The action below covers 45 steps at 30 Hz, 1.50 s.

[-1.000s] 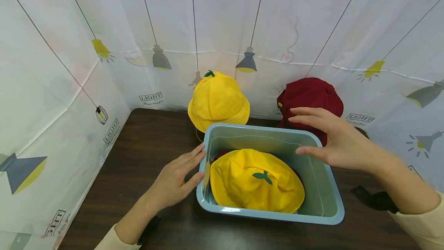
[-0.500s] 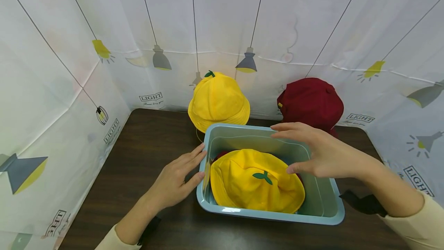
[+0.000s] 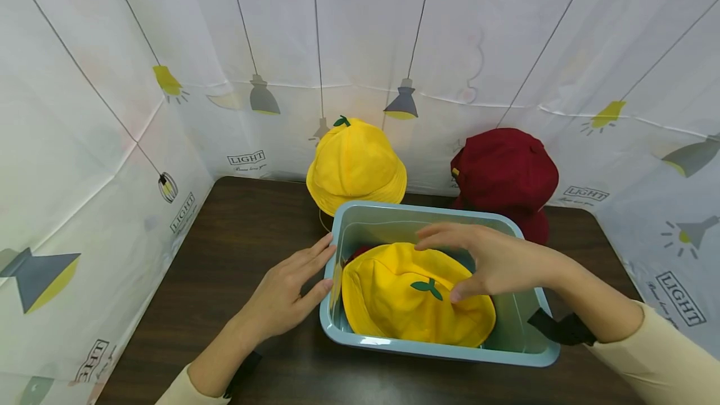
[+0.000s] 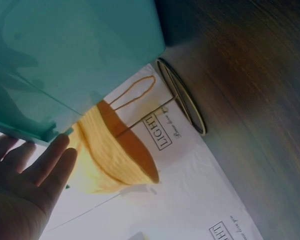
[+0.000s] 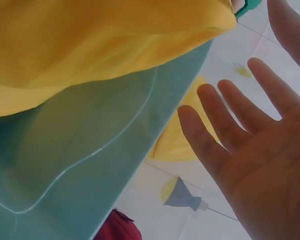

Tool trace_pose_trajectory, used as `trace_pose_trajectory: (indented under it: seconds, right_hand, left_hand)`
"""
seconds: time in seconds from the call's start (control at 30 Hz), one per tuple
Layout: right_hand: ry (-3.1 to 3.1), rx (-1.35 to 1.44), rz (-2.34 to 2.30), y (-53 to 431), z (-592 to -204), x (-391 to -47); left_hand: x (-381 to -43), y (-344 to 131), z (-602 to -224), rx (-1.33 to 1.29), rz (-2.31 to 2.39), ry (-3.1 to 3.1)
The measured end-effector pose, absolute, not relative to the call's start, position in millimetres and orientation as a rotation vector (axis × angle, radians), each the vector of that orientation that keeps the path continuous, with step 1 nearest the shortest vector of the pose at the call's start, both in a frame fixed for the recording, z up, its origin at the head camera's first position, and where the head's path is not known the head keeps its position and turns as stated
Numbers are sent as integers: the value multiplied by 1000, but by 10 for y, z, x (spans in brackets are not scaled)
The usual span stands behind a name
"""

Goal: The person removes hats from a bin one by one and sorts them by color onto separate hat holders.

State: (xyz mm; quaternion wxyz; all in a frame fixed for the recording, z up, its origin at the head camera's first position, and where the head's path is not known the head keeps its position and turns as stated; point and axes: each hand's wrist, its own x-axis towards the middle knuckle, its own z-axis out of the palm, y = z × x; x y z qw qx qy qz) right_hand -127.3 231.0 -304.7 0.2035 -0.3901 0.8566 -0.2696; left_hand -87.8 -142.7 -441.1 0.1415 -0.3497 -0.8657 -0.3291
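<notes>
A yellow bucket hat with a green leaf patch lies in a light blue plastic bin. A bit of dark red fabric peeks out beneath its left side. My left hand rests its fingertips on the bin's left rim, fingers straight, as the left wrist view also shows. Above the yellow hat hovers my right hand, its fingers spread and relaxed. Nothing is between thumb and fingers there, and in the right wrist view the right hand appears apart from the hat.
Behind the bin, a second yellow bucket hat hangs on a wire stand with a round base. To its right stands a dark red cap. A lamp-print curtain backs the dark wooden table.
My right hand has moved left and down, from beside the dark red cap to over the yellow hat in the bin. My left hand has stayed at the rim.
</notes>
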Motion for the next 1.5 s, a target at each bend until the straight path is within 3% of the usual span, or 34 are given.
trace_pose_trajectory:
  seconds: [1.5]
  right_hand:
    - [2215, -1093, -785, 2136, -3309, -1387]
  left_hand:
    - [-880, -1428, -4434, -1006, -958, -2493]
